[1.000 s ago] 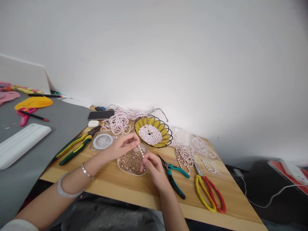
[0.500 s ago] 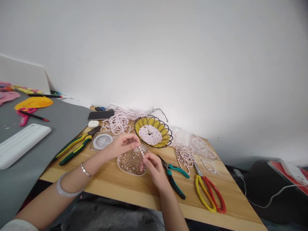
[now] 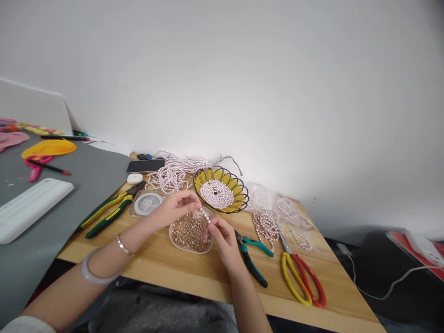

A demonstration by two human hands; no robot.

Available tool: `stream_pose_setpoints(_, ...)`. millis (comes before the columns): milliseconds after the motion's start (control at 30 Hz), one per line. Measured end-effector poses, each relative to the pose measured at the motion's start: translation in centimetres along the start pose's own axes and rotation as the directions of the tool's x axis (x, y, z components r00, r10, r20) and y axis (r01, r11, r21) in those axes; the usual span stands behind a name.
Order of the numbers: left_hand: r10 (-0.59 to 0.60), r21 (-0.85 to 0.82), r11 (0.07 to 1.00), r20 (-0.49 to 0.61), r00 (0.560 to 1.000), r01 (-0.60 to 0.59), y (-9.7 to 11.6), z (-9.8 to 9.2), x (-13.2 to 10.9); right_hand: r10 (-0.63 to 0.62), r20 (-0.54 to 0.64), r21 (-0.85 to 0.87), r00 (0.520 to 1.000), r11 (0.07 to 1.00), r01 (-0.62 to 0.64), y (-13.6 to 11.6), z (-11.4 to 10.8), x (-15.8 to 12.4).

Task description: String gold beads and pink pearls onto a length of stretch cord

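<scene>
Between my two hands runs a short string of pale beads. My left hand pinches its upper left end between thumb and fingertips. At the lower right end, the fingers of my right hand are closed on the same string. Just beneath lies a clear plastic box with small gold and pearly beads inside; my right fingers partly cover its right side. Behind my hands stands a yellow basket with black wire loops, holding pale pink beads.
Teal-handled pliers and red-and-yellow scissors lie to the right, near bead strands and plastic bags. On the left are green-and-yellow pliers, a thread spool, a white case and a phone. Long bead strands lie behind.
My hands have drawn slightly apart, the right one a little to the right, and more of the bead string shows between them. The things on the table have not moved.
</scene>
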State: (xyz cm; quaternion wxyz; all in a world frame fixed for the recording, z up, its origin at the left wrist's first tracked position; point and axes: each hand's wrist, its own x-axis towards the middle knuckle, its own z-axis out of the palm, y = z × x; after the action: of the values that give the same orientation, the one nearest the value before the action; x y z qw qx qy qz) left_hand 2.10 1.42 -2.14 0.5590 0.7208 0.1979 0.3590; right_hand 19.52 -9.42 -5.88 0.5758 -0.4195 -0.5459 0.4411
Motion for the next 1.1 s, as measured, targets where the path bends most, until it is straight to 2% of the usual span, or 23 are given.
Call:
stream_pose_setpoints(233,0.008,0.0,1.0,-0.021,1.0,-0.008,0.1,0.0,0.0,-0.005,-0.067,0.026,0.998,1.0,0.007,0.3,0.0,0.1)
stream_pose_setpoints(500,0.018,-0.009,1.0,-0.108,0.994,-0.019,-0.6,-0.2,0.4,0.001,-0.176,0.0,0.984,1.0,-0.001,0.8,-0.2,0.3)
stream_pose_setpoints(700,0.01,-0.055,0.998,-0.144,0.989,-0.019,-0.3,-0.2,0.4,-0.079,-0.214,-0.061,0.974,0.996,0.067,1.0,-0.3,0.5)
stream_pose_setpoints(833,0.016,-0.094,0.995,-0.119,0.993,-0.028,-0.1,-0.1,0.4,-0.106,-0.221,-0.064,0.969,0.994,0.094,0.9,-0.4,0.6)
stream_pose_setpoints(1100,0.033,-0.082,0.996,-0.158,0.987,-0.047,0.0,0.0,0.1,-0.162,-0.287,-0.08,0.944,0.986,0.145,1.4,-0.6,0.7)
